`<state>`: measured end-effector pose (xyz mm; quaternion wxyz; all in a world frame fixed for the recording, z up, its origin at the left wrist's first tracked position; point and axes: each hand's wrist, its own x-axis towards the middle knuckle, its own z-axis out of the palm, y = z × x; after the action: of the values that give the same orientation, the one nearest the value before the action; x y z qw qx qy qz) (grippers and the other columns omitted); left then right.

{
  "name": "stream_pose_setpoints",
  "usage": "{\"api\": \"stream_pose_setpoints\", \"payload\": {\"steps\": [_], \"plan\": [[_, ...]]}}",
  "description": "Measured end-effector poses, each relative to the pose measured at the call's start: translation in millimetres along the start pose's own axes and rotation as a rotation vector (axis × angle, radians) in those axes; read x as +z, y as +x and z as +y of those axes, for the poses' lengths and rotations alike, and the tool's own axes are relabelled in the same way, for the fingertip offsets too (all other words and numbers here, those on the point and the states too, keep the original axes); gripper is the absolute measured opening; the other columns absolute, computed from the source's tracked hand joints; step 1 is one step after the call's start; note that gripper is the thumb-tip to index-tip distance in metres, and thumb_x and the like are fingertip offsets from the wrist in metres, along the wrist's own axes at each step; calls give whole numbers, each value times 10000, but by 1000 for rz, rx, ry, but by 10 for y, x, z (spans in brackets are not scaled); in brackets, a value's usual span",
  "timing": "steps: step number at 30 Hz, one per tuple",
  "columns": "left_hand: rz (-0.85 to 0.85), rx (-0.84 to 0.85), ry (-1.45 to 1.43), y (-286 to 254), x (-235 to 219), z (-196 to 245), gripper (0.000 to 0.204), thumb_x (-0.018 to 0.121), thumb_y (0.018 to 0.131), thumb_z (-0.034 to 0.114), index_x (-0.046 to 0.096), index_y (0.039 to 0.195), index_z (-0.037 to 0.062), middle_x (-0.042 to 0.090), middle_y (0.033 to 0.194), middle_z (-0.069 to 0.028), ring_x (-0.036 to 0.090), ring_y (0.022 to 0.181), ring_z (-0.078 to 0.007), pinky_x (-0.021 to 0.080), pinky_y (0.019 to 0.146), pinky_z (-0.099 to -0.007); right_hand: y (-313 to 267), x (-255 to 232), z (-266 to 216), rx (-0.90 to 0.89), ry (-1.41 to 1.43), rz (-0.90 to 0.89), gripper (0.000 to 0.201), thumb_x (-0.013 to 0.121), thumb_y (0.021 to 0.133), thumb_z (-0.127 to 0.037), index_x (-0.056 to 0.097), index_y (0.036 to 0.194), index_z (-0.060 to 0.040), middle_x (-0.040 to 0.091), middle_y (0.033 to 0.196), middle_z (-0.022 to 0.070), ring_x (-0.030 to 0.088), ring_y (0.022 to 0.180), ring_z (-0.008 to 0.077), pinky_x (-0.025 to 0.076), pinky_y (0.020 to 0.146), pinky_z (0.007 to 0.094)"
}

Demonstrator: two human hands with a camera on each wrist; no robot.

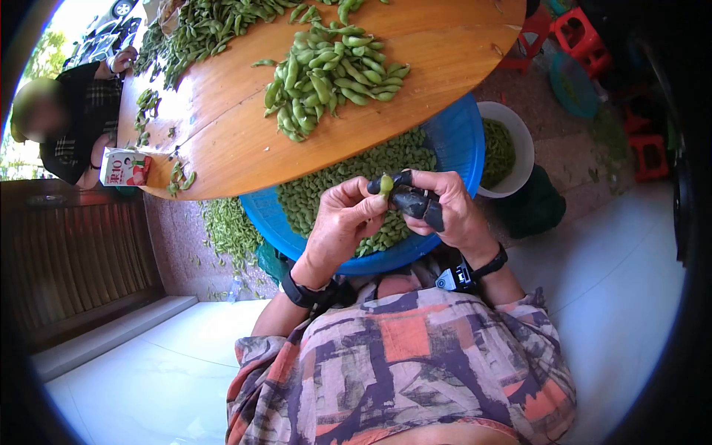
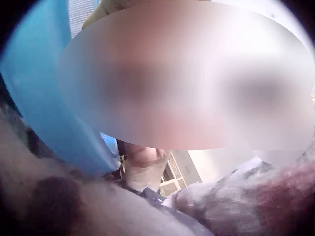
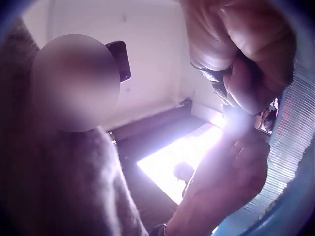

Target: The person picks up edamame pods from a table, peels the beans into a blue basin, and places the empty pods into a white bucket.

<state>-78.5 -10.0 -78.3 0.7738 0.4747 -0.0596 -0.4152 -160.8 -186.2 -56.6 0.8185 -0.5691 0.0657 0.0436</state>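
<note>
A green soybean pod (image 1: 386, 185) is held up over the blue basin (image 1: 475, 141). The thumb and fingers of my left hand (image 1: 343, 222) pinch it from one side. On the other side, my right hand (image 1: 454, 211) has its curled fingers at the pod, with black coverings (image 1: 415, 202) on several fingertips. Green beans (image 1: 311, 194) fill the basin below both hands. In the right wrist view the right hand (image 3: 241, 44) and left hand (image 3: 231, 169) meet, the pod lost in glare. The left wrist view is mostly blurred.
A wooden table (image 1: 230, 137) bears a pile of soybean pods (image 1: 326, 74), a larger heap (image 1: 215, 30) and a carton (image 1: 124, 167). A white bucket (image 1: 525, 148) stands right of the basin; green pieces (image 1: 228, 226) lie on the floor. Another person (image 1: 74, 111) sits at left; red stools (image 1: 582, 37) stand far right.
</note>
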Motion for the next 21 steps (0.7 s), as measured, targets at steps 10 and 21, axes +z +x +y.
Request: {"api": "stream_pose_setpoints", "payload": {"steps": [10, 21], "plan": [[-62, -93, 118, 1, 50, 116, 193, 703, 907, 203, 576, 883, 59, 552, 698, 28, 437, 536, -55, 303, 465, -204, -27, 84, 9, 2, -318, 122, 84, 548, 829, 1, 610, 886, -7, 508, 634, 36, 496, 590, 83, 403, 534, 270], [-101, 205, 732, -29, -10, 57, 361, 432, 1029, 62, 462, 1387, 18, 539, 776, -15, 477, 647, -68, 429, 575, -224, 11, 152, 129, -406, -752, 273, 113, 580, 814, 4, 621, 915, 30, 506, 735, 139, 535, 674, 252, 426, 620, 349]]}}
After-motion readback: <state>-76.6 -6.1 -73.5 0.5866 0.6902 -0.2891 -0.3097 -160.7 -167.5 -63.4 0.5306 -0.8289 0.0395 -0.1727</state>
